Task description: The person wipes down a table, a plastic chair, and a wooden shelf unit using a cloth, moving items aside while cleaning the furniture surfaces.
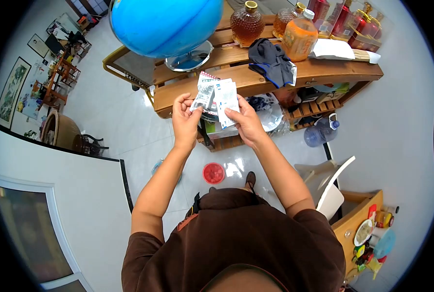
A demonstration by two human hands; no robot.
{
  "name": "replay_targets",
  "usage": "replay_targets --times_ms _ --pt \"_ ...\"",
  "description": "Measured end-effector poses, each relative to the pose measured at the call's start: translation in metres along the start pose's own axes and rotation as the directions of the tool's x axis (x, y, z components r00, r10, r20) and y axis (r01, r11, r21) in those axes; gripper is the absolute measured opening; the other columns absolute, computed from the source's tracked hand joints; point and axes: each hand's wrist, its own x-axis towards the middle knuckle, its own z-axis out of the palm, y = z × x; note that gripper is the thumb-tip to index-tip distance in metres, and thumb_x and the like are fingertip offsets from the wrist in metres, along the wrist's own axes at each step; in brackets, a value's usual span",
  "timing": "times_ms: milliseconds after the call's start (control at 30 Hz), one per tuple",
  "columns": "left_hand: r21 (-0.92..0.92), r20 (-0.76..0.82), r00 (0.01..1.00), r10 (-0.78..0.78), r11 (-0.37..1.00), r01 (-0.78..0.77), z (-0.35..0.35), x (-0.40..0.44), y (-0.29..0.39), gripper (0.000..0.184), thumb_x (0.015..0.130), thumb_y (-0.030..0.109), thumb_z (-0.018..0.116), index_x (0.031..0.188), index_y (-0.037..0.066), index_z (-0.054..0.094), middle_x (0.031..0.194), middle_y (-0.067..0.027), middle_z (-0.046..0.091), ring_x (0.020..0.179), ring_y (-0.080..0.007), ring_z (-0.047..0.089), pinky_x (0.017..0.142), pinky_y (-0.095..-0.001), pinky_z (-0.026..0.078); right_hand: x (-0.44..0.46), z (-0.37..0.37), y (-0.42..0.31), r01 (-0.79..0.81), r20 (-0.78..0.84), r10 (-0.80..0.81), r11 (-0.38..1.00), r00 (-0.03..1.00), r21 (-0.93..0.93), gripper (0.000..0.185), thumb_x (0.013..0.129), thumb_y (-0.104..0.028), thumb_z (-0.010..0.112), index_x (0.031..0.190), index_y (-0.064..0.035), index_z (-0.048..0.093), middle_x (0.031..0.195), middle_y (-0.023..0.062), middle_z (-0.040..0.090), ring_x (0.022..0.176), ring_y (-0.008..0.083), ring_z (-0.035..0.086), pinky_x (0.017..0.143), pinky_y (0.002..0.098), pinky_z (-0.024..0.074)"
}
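Note:
My left hand [185,121] pinches a small printed packet [206,93] with grey and white areas and a red-checked edge. Between the thumb and fingers of my right hand [246,121] is a white packet [226,102] with blue print. The two packets overlap in front of me, near the edge of the wooden shelf table [178,95]. Their contents cannot be made out. A dark grey cloth with blue trim [269,61] lies on the table just beyond my right hand.
A blue globe [166,24] stands on the table, with an amber glass bottle [247,24] and an orange-filled plastic bottle [300,38] to its right. Below are a red tub [213,173] and a water jug [321,132] on the floor. A white chair [331,194] stands right.

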Motion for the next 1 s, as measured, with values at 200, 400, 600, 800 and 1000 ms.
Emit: replay_targets --times_ms 200,400,600,800,1000 --pt "-0.023 0.107 0.976 -0.191 0.981 0.194 -0.051 -0.021 0.014 0.047 0.083 -0.007 0.062 0.129 -0.001 0.052 0.123 -0.0069 0.058 0.114 -0.0148 0.056 0.102 -0.0285 0.042 -0.023 0.038 0.023 0.141 0.041 -0.134 0.952 0.990 -0.273 0.050 0.091 -0.007 0.068 0.136 -0.0008 0.047 0.122 0.0062 0.062 0.112 0.0113 0.057 0.099 0.0282 0.0443" --pt "-0.008 0.218 0.901 -0.375 0.923 0.385 -0.095 -0.039 0.037 0.040 0.087 0.002 0.068 0.126 0.003 0.056 0.118 -0.0050 0.064 0.106 -0.0126 0.061 0.094 -0.0303 0.048 -0.038 0.071 0.063 0.170 0.027 -0.169 0.954 0.985 -0.247 0.048 0.092 -0.005 0.065 0.136 0.0002 0.047 0.119 0.0066 0.063 0.108 0.0113 0.059 0.095 0.0274 0.0468" --pt "0.045 0.099 0.902 -0.420 0.908 0.417 -0.128 -0.055 0.048 0.027 0.089 0.012 0.072 0.115 0.005 0.065 0.105 -0.0028 0.071 0.094 -0.0117 0.065 0.085 -0.0292 0.052 -0.042 0.093 0.077 0.012 0.067 0.001 0.983 0.998 -0.185 0.050 0.092 -0.004 0.064 0.137 -0.0008 0.045 0.121 0.0079 0.064 0.109 0.0125 0.060 0.096 0.0281 0.0473" --pt "-0.022 -0.035 0.906 -0.423 0.906 0.422 -0.152 -0.079 0.053 0.026 0.090 0.015 0.071 0.114 0.006 0.066 0.104 -0.0033 0.071 0.093 -0.0122 0.066 0.084 -0.0295 0.052 -0.032 0.109 0.084 -0.141 0.174 0.156 0.985 0.972 -0.095 0.050 0.092 -0.004 0.064 0.138 -0.0022 0.044 0.122 0.0081 0.063 0.110 0.0140 0.061 0.096 0.0296 0.0480" --pt "-0.077 -0.203 0.878 -0.433 0.901 0.426 -0.182 -0.109 0.059 0.028 0.091 0.018 0.072 0.115 0.006 0.064 0.105 -0.0034 0.071 0.094 -0.0126 0.066 0.084 -0.0303 0.054 -0.034 0.128 0.108 -0.233 0.240 0.245 0.970 0.939 -0.076 0.048 0.093 -0.005 0.064 0.137 -0.0028 0.045 0.122 0.0072 0.063 0.110 0.0134 0.061 0.096 0.0286 0.0475"
